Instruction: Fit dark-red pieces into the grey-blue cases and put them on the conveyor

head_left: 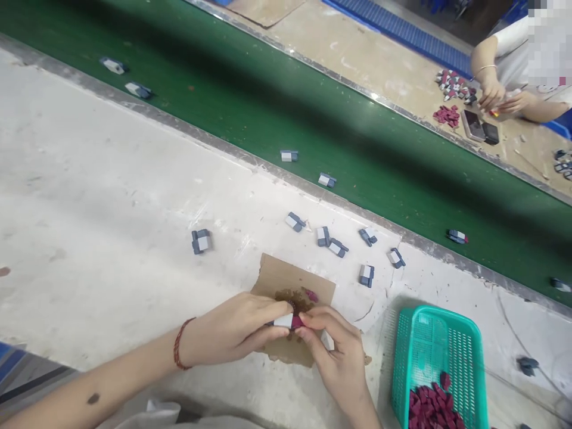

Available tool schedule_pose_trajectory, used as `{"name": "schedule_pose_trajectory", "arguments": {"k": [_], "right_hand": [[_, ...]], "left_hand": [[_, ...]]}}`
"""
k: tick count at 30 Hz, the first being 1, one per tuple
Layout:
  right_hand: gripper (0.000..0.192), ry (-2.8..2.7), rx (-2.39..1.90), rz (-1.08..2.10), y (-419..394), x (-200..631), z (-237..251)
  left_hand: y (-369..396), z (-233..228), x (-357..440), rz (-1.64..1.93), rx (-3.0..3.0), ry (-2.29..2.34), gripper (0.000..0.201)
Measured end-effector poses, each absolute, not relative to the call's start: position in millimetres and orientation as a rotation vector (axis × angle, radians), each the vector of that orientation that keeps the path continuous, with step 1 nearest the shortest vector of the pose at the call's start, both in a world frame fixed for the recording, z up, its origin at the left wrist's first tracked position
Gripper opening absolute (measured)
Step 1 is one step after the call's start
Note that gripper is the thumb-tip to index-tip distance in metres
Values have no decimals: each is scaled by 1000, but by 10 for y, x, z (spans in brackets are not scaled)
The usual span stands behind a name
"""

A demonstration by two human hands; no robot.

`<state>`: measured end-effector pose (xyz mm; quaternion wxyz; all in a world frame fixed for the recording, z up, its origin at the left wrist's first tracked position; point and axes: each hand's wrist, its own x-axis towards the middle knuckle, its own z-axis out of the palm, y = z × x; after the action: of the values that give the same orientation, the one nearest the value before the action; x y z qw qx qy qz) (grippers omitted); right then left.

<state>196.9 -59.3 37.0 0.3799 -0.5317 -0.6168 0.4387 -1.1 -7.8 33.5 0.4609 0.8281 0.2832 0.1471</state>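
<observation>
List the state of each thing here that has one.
Left hand: fingers pinching the small white part.
Right hand: pressing a red piece on its end.
Teal basket: partly filled with red pieces.
Cardboard scrap: flat, smeared brown.

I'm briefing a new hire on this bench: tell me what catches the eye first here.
First, the two hands at the bottom centre: the left hand and right hand pinch a small white and magenta piece between them, over a stained scrap of cardboard. To their right stands a teal basket holding dark red pieces. Behind, a broad green conveyor belt crosses the scene, with small grey-and-white parts scattered along its near edge.
</observation>
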Motion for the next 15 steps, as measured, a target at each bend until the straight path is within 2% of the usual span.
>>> {"name": "schedule_pose_trajectory", "arguments": {"k": [5, 9, 11, 15], "right_hand": [[24, -1634, -1543, 941, -635, 2190, 466], [17, -1551, -1858, 546, -870, 2715, 547], [20, -1448, -2091, 357, -1050, 3055, 556], [29, -1415, -2449, 272, -1402, 3583, 516]], "left_hand": [[470, 413, -51, 387, 2066, 779, 34], [1266, 429, -188, 554, 2050, 1286, 39], [1668, 389, -249, 555, 2082, 1580, 43], [2245, 207, -294, 368, 2257, 1726, 52]]}}
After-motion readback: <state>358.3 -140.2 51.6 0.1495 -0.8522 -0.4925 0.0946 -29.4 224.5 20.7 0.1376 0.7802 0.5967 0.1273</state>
